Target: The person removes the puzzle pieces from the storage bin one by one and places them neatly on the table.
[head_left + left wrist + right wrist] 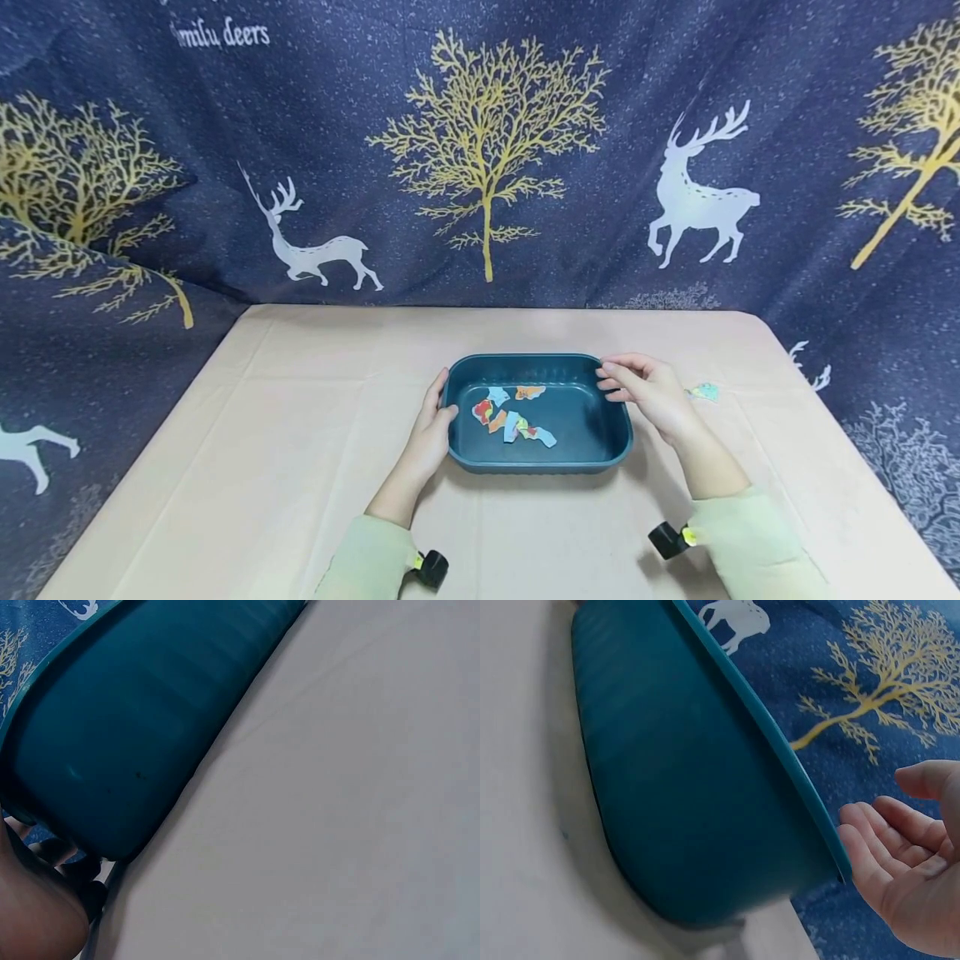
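Note:
A dark teal rectangular plastic basin (577,454) is in the middle of the head view. Several torn-looking, colourful paper pieces (517,427) lie on its floor, mostly toward the left. My left hand (432,429) grips its left end, thumb over the rim and fingers along the outside; in the left wrist view this hand (41,907) is partly cut off, with fingers at the basin's lower corner. At the right rim, my right hand (651,392) has loosely bent fingers and the thumb apart. In the right wrist view the right hand's fingertips (851,814) are at the rim, pinching nothing.
Another colourful paper piece (705,392) lies on the table just beyond my right hand. A pale cloth (225,467) covers the table. Behind stands a dark blue hanging (540,275) with deer and trees. Small black devices (432,570) are strapped at both wrists.

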A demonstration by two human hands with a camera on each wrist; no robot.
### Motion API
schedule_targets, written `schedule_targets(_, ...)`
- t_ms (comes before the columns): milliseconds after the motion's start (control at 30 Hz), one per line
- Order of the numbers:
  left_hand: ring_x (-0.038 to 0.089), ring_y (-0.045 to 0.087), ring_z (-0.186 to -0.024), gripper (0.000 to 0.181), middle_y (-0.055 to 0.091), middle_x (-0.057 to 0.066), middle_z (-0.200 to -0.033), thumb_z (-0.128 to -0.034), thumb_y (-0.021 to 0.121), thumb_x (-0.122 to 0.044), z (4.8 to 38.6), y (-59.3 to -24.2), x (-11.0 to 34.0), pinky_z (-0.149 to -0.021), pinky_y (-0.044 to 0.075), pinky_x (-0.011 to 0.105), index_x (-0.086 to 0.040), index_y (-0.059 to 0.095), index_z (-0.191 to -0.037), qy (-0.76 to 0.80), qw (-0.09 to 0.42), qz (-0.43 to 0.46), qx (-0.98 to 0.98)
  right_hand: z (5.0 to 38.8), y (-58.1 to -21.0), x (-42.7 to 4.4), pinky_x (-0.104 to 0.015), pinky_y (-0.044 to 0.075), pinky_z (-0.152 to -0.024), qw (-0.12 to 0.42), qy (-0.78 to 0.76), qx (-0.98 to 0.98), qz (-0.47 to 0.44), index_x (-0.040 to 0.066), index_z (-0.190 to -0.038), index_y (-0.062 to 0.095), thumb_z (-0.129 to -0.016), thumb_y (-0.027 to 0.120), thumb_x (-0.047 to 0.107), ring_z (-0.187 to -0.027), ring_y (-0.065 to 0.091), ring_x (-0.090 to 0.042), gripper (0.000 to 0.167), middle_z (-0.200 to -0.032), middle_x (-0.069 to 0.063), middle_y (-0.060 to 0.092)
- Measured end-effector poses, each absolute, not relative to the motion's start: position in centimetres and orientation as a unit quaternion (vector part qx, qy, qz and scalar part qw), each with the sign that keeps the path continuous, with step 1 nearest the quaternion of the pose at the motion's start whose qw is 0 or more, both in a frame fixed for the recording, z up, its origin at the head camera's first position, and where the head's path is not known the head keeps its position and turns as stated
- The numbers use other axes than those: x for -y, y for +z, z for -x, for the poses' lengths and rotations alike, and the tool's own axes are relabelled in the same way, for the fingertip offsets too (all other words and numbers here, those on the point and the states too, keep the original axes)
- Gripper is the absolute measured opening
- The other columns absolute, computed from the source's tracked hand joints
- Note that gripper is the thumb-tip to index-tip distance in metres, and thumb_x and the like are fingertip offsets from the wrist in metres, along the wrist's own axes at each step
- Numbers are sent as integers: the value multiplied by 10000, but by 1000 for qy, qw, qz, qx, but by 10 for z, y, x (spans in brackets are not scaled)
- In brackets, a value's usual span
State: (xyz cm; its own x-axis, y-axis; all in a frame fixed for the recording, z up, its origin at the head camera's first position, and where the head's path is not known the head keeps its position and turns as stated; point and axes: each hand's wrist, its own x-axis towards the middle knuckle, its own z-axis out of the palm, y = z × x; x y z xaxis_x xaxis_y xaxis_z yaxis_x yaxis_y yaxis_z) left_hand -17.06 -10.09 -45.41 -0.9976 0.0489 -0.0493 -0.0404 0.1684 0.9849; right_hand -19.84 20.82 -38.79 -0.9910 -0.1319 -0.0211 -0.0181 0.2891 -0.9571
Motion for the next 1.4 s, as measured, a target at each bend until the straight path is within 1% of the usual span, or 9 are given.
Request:
schedule_targets(133, 309, 86, -1471, 566, 99, 56, -1602, -997, 325, -158, 171, -454, 101, -1164, 138, 523, -218, 133, -1527, 644, 34, -2, -764, 199, -390, -198, -246, 571, -755, 60, -601, -796, 49, -114, -1257, 506, -959, 539, 276, -883, 692, -117, 491, -1180, -312, 600)
schedule_targets(267, 305, 87, -1472, 564, 104, 46, -1602, -995, 330, -168, 171, -455, 100, -1164, 139, 522, -239, 145, -1524, 644, 35, 1, -764, 202, -393, -188, -285, 577, -756, 68, -604, -791, 63, -121, -1245, 515, -955, 549, 250, -885, 695, -157, 473, -1141, -275, 631)
schedule_targets(400, 300, 84, -1472, 565, 103, 42, -1602, -993, 330, -165, 172, -456, 100, -1167, 138, 514, -238, 148, -1524, 644, 35, 3, -764, 204, -397, -180, -313, 578, -765, 74, -600, -793, 81, -109, -1227, 535, -954, 551, 234, -892, 693, -195, 439, -1133, -282, 625)
schedule_targets(633, 301, 83, -1473, 566, 103, 42, -1602, -995, 330, -167, 172, -455, 99, -1166, 137, 517, -240, 144, -1524, 644, 36, 2, -764, 206, -400, -164, -292, 576, -756, 91, -590, -796, 96, -85, -1220, 551, -942, 572, 259, -946, 666, -306, 443, -1152, -298, 600)
schedule_targets(967, 308, 88, -1471, 568, 108, 49, -1602, -990, 328, -155, 173, -456, 98, -1165, 139, 519, -234, 147, -1524, 645, 37, 3, -763, 206, -404, -144, -289, 580, -726, 96, -556, -814, 135, -66, -1189, 580, -944, 566, 230, -908, 677, -274, 385, -1094, -255, 645)
schedule_targets(1100, 314, 88, -1470, 571, 109, 55, -1601, -989, 330, -148, 173, -455, 99, -1165, 132, 524, -222, 148, -1525, 645, 35, 3, -763, 209, -410, -138, -298, 581, -706, 92, -531, -830, 143, -51, -1163, 605, -938, 574, 205, -872, 682, -254, 343, -1048, -212, 675)
schedule_targets(1233, 307, 91, -1470, 573, 111, 47, -1601, -986, 333, -150, 173, -455, 101, -1167, 129, 522, -217, 150, -1525, 642, 34, 5, -766, 210, -417, -135, -275, 566, -669, 77, -482, -861, 143, 3, -1105, 653, -918, 598, 193, -802, 666, -200, 271, -960, -132, 701)
schedule_targets(1400, 300, 95, -1471, 570, 109, 38, -1602, -990, 331, -158, 173, -455, 101, -1165, 138, 519, -238, 147, -1524, 638, 37, 8, -769, 207, -423, -136, -226, 507, -676, 54, -410, -894, 173, 70, -1031, 700, -891, 634, 196, -772, 599, -104, 199, -922, -26, 697)
